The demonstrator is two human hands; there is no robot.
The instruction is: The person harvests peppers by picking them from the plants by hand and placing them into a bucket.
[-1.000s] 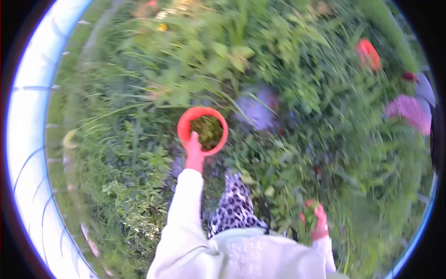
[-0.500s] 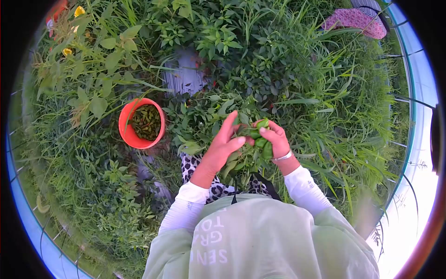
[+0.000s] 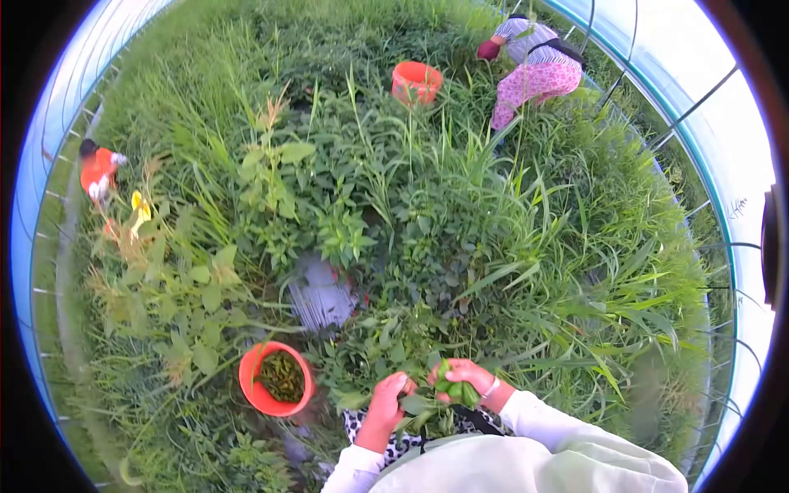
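Note:
Several green peppers (image 3: 460,389) are held in my right hand (image 3: 471,378), which has a bracelet at the wrist. My left hand (image 3: 386,404) is closed beside it, at a leafy stem (image 3: 417,405); whether it grips the stem is too small to tell. Leaves of the plant lie between and below both hands, over the leopard-print trousers. To the left of my hands stands a red bucket (image 3: 254,398) partly filled with small green and brownish peppers (image 3: 281,376).
A second red bucket (image 3: 417,83) stands farther off among the plants. A bent-over person in pink trousers (image 3: 536,85) is at the upper right, and a person in orange (image 3: 99,171) at the far left. Grey ground sheeting (image 3: 322,294) shows between dense plants.
My left hand has left the bucket and come beside my right hand, its fingers now closed. The view has tilted up, bringing both other people and the far bucket into sight.

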